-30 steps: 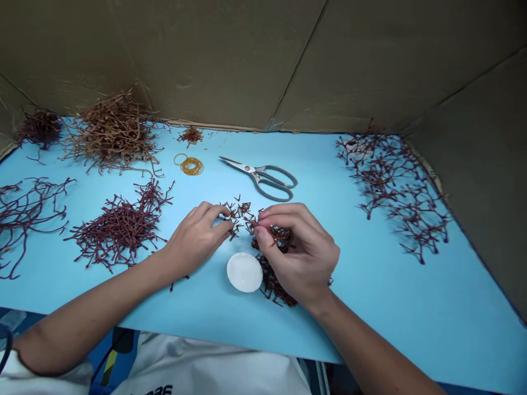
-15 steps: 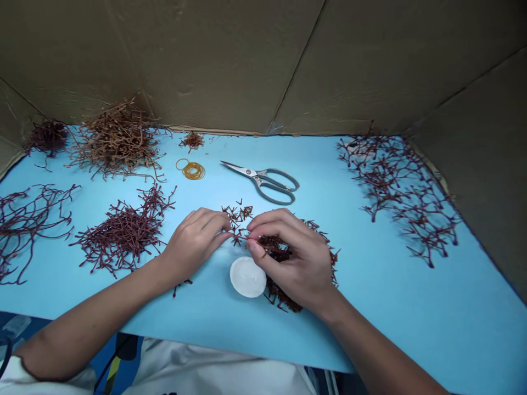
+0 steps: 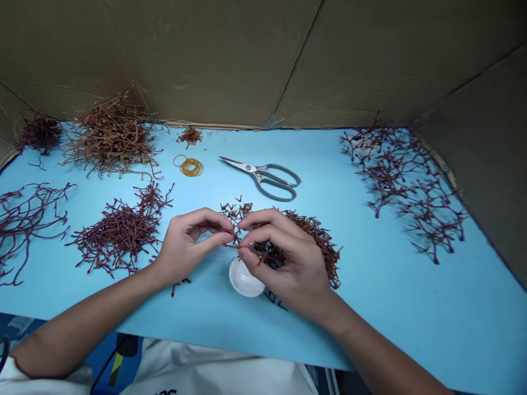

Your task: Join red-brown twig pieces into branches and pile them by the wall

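Head camera, and we're right on the action: the left grip [image 3: 191, 247] and the right grip [image 3: 288, 263] are pressed in close at mid-counter, fingertips meeting on one thin reddish sprig [image 3: 231, 246], just above a small white dish [image 3: 246, 280]. The right hand overlaps the dish's far edge. Next to those fingertips sits a little branching cluster [image 3: 235, 213], and a rust-brown heap [image 3: 317, 241] curves out from under the right hand.

Moving outward, here's the count: seven heaps on the blue counter [image 3: 391, 307]. That rust-brown one, a dark red heap [image 3: 121, 233], a loose sprawl [image 3: 28, 219] at far left, a dark clump [image 3: 41, 133], a big tan heap [image 3: 111, 134], a small tuft [image 3: 189, 136], and a wide sprawl [image 3: 403, 186] at right. Also one pair of scissors [image 3: 263, 178] and one small pile of rubber bands [image 3: 190, 167], both lying well away from the hands. As things stand, everything lies loose, with no banded bunch to be seen, and one sprig is in hand.
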{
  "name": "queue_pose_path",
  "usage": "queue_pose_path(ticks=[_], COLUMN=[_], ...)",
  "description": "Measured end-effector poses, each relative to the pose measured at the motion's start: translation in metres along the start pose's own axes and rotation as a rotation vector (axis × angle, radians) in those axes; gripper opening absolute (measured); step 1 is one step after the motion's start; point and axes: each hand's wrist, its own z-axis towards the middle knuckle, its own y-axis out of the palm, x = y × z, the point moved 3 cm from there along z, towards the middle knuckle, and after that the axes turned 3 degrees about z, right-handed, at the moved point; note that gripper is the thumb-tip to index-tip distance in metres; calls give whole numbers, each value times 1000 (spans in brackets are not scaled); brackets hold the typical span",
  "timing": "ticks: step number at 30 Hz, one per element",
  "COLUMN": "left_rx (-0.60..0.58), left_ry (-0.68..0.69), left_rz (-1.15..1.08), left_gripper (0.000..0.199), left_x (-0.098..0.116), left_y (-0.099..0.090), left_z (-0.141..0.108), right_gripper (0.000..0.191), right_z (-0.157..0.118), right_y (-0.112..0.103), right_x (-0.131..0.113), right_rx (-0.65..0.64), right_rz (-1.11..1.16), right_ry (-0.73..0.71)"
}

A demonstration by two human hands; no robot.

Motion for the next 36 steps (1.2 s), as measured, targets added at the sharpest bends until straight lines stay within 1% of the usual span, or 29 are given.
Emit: queue_pose_path(ticks=[3,7,16,22,27,31,36], left_rx=[-31,-64,-81,-97,-131,-157,-159], left_ry=[-70,-82,-69,-66,-66,-44,-61], left_rz=[-113,-182,-157,-164,-197,-168,-187], left_gripper=[8,7,14,13,8,6,5], left_x=[1,5,8,8,4,3,3], left_y=[1,4,5,4,4,2,1], left_z=[1,0,0,0,-1,0,-2], right_gripper=[8,9,12,10,12,13,12], right_z=[0,0,1,1,2,2,2], right_y=[0,1,1,1,1,0,0], right_x=[1,1,1,1,1,1,1], right_rx=[-11,-18,-32,-27,-36,-46,-52], right_rz=[46,96,97,97,86,86,116], right_ry=[35,52,64,59,47,47,42])
